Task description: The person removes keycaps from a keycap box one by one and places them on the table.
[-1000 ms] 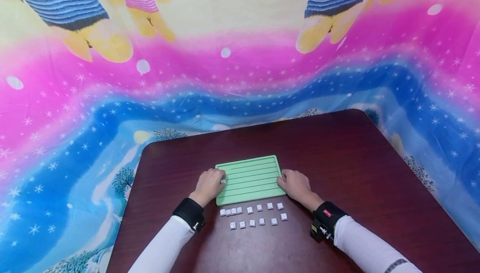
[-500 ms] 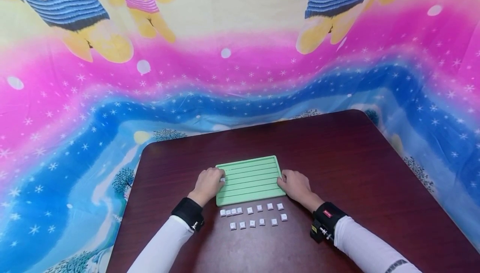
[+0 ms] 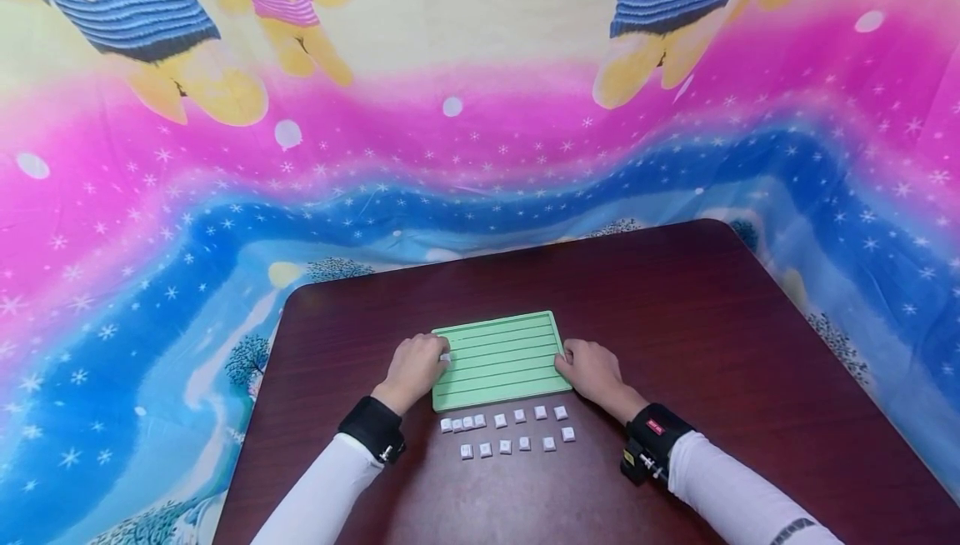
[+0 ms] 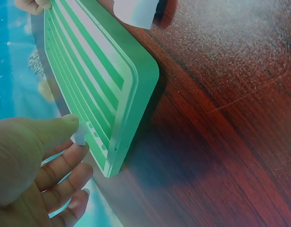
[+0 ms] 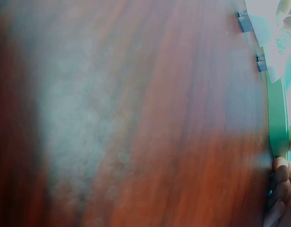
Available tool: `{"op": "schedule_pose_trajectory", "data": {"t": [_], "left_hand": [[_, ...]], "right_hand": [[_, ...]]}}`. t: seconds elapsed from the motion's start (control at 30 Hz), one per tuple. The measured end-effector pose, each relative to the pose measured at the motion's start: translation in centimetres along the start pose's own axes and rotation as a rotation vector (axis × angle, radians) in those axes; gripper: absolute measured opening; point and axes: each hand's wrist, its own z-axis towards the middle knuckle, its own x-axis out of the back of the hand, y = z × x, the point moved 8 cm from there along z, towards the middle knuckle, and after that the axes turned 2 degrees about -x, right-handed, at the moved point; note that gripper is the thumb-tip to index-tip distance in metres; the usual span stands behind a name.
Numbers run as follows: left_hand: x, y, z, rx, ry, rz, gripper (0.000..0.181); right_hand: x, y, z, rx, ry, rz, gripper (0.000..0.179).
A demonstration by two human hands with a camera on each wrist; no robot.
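Note:
Between thumb and index finger, my left hand pinches a small white keycap-like block over the left side of a green tray with raised parallel ridges. The left wrist view shows the block close to the tray's rim; whether it touches a ridge I cannot tell. My right hand holds the tray's right edge, thumb on top and the other fingers at its side. In the right wrist view, that hand's fingers appear only at the right border, against the tray's green wall.
Several white blocks lie in two loose rows on the dark red-brown table, just in front of the tray. A few in the nearer-to-tray row sit close together at its left end. A printed cloth hangs behind the table.
My left wrist has shifted slightly left, while its fingers stay at the tray's left side with the block. The right hand, the tray and the loose blocks look unmoved.

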Motion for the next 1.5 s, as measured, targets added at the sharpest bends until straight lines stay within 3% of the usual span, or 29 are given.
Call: {"op": "schedule_pose_trajectory", "data": {"t": [0.5,0.93,1.5], "left_hand": [[1.2,0.8,-0.9,-0.042,0.080,0.014,0.010],[1.2,0.9,-1.7,-0.016,0.045,0.004,0.009],[1.0,1.2,-3.1,-0.018,0.076,0.021,0.010]], "right_hand": [[-0.1,-0.1,0.1,0.004,0.001,0.000,0.036],[-0.1,0.0,0.0,0.001,0.004,-0.004,0.036],[-0.1,0.0,0.0,0.011,0.004,0.008,0.037]]}}
